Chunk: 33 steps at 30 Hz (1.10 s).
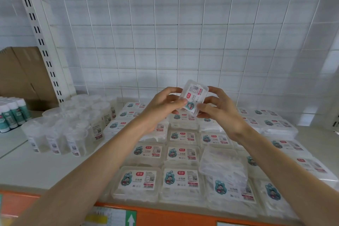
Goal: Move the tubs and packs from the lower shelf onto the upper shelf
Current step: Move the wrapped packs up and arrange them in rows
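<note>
left hand point(163, 104) and right hand point(218, 108) raised close together at centre frame, fingers and thumbs pinching opposite edges of one small flat clear plastic pack with white printed label point(194, 95). held tilted in the air, label toward the camera, above the back rows and touching nothing below. neither hand free.

judged step: setting this pack down on the shelf in view, presumably the upper one; lower shelf not in view. to do it well: turn label face up and square to the neighbours, lower flat into a gap or onto a level stack, release both edges together, avoid nudging the rows. one askew pack point(222, 165) at lower right, plain side up, lying tilted across its neighbours; worth straightening before stacking near it.

materials and shapes: matching flat rectangular packs point(176, 180) in tidy rows across centre and right of the white shelf board point(45, 167); rounded corners, thin glossy translucent shells, likely slippery one on another; pale contents dimly visible. clear cylindrical plastic tubs with small barcode labels point(73, 130) clustered upright at left, packed close. small white bottles with teal labels point(11, 113) at far left edge. brown cardboard box point(23, 73) behind, upper left. white wire grid panel point(165, 33) across the back, white slotted metal upright point(40, 38) at upper left. orange edge strip point(165, 213) along the bottom of frame.
</note>
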Motion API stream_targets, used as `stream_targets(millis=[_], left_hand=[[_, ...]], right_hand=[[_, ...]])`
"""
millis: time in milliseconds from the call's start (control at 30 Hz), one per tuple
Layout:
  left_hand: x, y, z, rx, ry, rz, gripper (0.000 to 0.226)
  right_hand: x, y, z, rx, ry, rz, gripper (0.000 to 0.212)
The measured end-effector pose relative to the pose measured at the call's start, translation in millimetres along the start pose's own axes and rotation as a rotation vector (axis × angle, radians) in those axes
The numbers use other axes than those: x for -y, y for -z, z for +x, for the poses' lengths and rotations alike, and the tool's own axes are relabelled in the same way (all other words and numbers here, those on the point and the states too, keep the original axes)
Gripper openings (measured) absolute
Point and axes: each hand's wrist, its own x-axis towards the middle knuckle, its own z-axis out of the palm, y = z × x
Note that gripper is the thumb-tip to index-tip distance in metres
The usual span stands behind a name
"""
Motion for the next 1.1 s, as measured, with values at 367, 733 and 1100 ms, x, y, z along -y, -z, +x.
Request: stream_targets(millis=[367, 733, 1100], left_hand=[[6, 4, 2, -0.040, -0.043, 0.107, 0.021], [17, 38, 4, -0.006, -0.077, 0.885, 0.029], [30, 36, 5, 0.113, 0.046, 1.170, 0.040]], right_hand=[[-8, 9, 1, 0.086, 0.470, -0.731, 0.054], [-7, 5, -5, 0.272, 0.344, -0.920, 0.044], [-10, 1, -6, 0.362, 0.346, -0.998, 0.045]])
